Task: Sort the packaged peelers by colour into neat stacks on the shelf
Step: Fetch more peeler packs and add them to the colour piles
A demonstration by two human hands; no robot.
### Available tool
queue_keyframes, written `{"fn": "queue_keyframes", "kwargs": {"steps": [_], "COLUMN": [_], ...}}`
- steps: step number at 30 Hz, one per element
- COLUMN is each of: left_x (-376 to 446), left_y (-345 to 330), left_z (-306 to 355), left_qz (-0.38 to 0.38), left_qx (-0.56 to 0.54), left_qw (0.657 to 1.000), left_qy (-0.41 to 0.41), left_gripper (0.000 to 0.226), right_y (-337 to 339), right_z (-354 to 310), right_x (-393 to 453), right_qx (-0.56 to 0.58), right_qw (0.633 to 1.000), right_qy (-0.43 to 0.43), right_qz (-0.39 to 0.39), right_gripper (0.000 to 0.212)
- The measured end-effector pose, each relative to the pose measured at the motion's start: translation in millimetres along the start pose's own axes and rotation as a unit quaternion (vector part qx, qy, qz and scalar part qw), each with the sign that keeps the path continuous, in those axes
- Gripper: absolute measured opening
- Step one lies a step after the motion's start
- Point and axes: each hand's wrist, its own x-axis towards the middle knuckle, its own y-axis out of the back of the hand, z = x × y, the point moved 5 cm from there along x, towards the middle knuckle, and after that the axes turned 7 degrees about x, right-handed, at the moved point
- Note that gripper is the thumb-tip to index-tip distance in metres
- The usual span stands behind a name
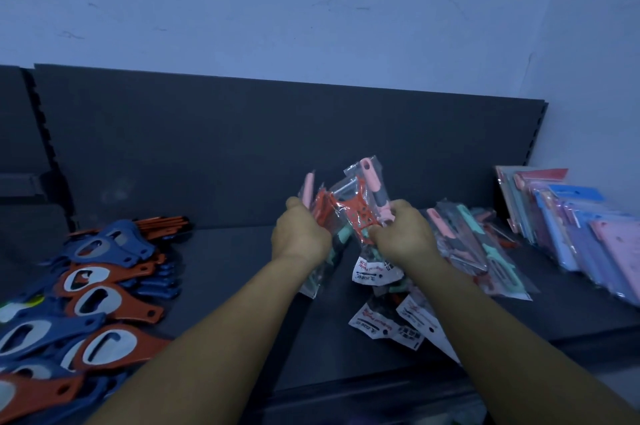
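A bunch of peelers is gripped by the left hand; at its 3 o'clock, an orange peeler is pinched by the right hand.

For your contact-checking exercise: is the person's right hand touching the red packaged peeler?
Touching. The head view shows the right hand with its fingers curled onto the lower edge of the red packaged peeler, pinching its bag above the shelf.

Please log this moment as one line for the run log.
left hand: holds packaged peelers | right hand: pinches red peeler pack | shelf: loose peeler pile at right | sorting unfinished
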Motion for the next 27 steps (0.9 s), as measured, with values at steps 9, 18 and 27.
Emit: {"fn": "queue_keyframes", "kwargs": {"steps": [9, 18, 27], "left_x": [-17.5, -64.9, -179.3], "left_y": [31.1, 40.2, 7.7], "left_z": [25.2, 56.7, 117.1], "left_qz": [0.063, 0.002, -0.112], "left_qx": [-0.140, -0.257, -0.276], "left_qw": [0.985, 0.959, 0.927], "left_qy": [-0.075, -0.118, -0.226], "left_gripper": [0.029, 0.031, 0.033], "right_y": [13.9, 61.4, 157.5], "right_z": [-28.2, -47.3, -17.5], "right_x": [-26.0, -82.9, -201.4], "right_qx": [0.107, 0.159, 0.120], "right_qw": [0.992, 0.974, 0.940], "right_qy": [0.037, 0.035, -0.001], "right_qz": [0.062, 0.158, 0.318], "right_gripper": [0.020, 0.025, 0.025]}}
